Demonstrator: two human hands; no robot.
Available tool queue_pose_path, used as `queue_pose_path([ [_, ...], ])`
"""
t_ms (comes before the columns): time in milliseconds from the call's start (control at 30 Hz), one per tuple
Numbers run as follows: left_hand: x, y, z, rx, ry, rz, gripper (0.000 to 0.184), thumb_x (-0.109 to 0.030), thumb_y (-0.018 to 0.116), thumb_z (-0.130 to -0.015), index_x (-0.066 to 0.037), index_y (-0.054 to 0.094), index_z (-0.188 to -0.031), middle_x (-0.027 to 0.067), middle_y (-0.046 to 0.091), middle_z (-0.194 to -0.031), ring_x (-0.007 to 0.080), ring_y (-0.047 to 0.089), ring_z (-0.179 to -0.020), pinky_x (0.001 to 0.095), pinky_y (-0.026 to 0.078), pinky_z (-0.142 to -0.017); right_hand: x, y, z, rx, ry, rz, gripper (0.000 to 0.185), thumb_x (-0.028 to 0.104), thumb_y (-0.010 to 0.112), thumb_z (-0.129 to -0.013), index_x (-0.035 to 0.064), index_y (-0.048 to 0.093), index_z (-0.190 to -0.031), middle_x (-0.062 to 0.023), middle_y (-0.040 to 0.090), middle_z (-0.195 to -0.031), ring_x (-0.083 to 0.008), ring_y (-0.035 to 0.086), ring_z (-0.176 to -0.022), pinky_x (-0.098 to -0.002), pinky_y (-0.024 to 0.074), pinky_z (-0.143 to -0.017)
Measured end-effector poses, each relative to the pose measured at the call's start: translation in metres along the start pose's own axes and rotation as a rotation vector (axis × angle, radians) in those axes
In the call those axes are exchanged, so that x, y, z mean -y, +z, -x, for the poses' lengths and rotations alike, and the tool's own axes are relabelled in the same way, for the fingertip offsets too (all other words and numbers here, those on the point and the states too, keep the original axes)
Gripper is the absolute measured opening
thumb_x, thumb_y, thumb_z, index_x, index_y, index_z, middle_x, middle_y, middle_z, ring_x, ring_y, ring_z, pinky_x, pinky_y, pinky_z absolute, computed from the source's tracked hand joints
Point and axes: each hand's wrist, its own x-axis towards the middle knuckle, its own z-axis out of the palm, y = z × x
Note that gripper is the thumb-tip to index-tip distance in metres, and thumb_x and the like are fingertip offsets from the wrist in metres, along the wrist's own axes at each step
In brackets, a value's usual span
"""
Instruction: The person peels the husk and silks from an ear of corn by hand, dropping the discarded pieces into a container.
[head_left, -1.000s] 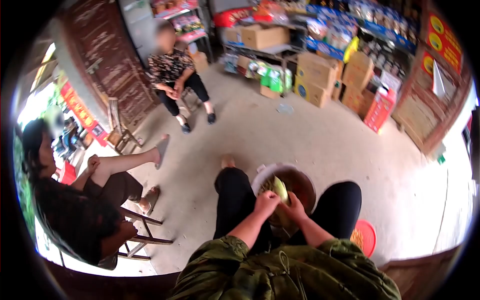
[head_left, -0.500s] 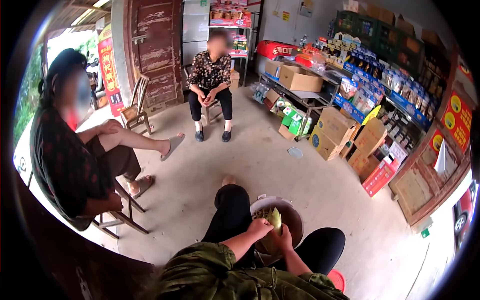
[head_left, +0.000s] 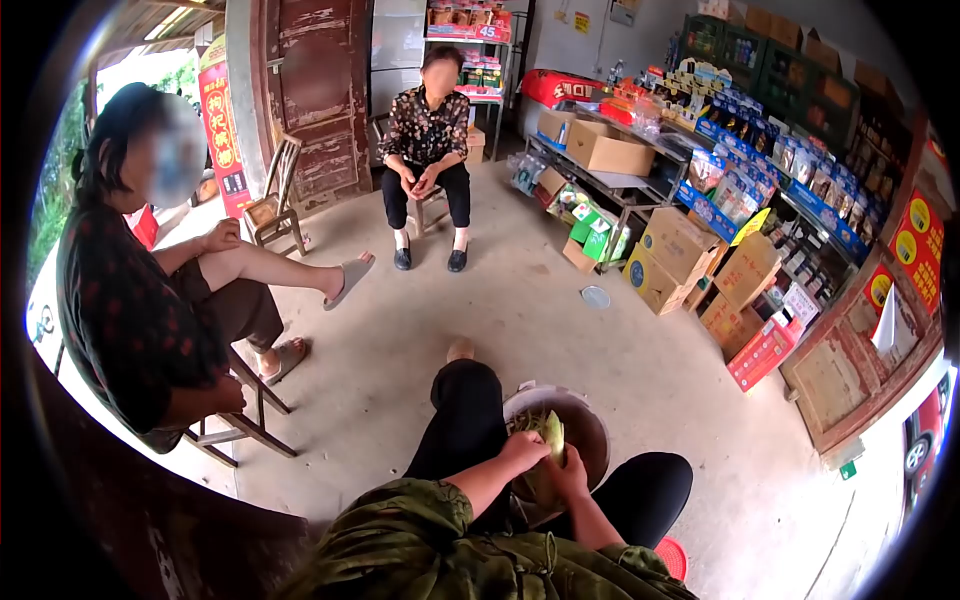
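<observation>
Between my knees I hold a pale green, pointed ear of corn (head_left: 553,432) still wrapped in husk, its tip upward. My left hand (head_left: 524,452) closes on its left side with bent fingers. Wrapped around the lower part from the right is my right hand (head_left: 570,475). Both hands are over a round brown tub (head_left: 592,425) on the floor, in which some thin pale strips show. My forearms hide part of the tub.
One person (head_left: 140,290) sits on a wooden chair (head_left: 250,425) at left; another person (head_left: 425,160) sits facing me. An empty bamboo chair (head_left: 275,200) stands by the door. Cardboard boxes (head_left: 665,260) and loaded shelves (head_left: 740,180) line the right. Something red (head_left: 673,557) lies beside my right leg.
The view has shifted slightly. My hands stay on the corn with almost no movement. The person at left has turned the head and moved a hand a little on the raised leg.
</observation>
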Motion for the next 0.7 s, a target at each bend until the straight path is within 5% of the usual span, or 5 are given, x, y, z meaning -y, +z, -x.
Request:
queue_pose_path([
  [267,-0.003,0.006,0.002,-0.058,-0.011,-0.152,0.029,-0.033,0.068,-0.068,-0.007,0.065,-0.081,0.0146,0.066,-0.076,0.0294,0.065,-0.073,0.0378,0.050,-0.065,-0.008,0.006,-0.003,0.005,-0.024,-0.042,0.060,0.037,0.071,-0.076,0.0060,0.051,-0.123,-0.0184,0.063,-0.107,-0.0304,0.062,-0.099,-0.0371,0.0477,-0.085],
  [500,-0.002,0.000,0.004,0.025,-0.120,0.084,0.027,-0.027,0.069,-0.068,-0.002,0.062,-0.076,0.0106,0.063,-0.068,0.0203,0.061,-0.062,0.0335,0.048,-0.058,-0.015,0.009,-0.003,-0.032,-0.060,0.015,0.060,0.040,0.071,-0.076,0.0053,0.052,-0.121,-0.0198,0.063,-0.107,-0.0319,0.061,-0.099,-0.0378,0.0474,-0.084],
  [567,-0.008,-0.003,0.008,0.074,-0.202,0.127,0.026,-0.029,0.067,-0.074,-0.005,0.058,-0.073,0.0043,0.052,-0.055,0.0145,0.049,-0.045,0.0307,0.036,-0.041,-0.011,0.006,-0.002,-0.025,-0.049,0.028,0.060,0.041,0.071,-0.076,0.0051,0.052,-0.120,-0.0201,0.063,-0.107,-0.0321,0.061,-0.099,-0.0380,0.0474,-0.084],
  [700,0.014,0.002,-0.004,0.114,-0.168,0.170,0.026,-0.029,0.068,-0.074,-0.004,0.059,-0.071,0.0041,0.052,-0.056,0.0137,0.049,-0.047,0.0305,0.036,-0.042,-0.009,0.003,-0.002,0.003,-0.019,0.033,0.061,0.043,0.071,-0.076,0.0064,0.052,-0.121,-0.0200,0.062,-0.108,-0.0325,0.061,-0.100,-0.0386,0.0471,-0.084],
])
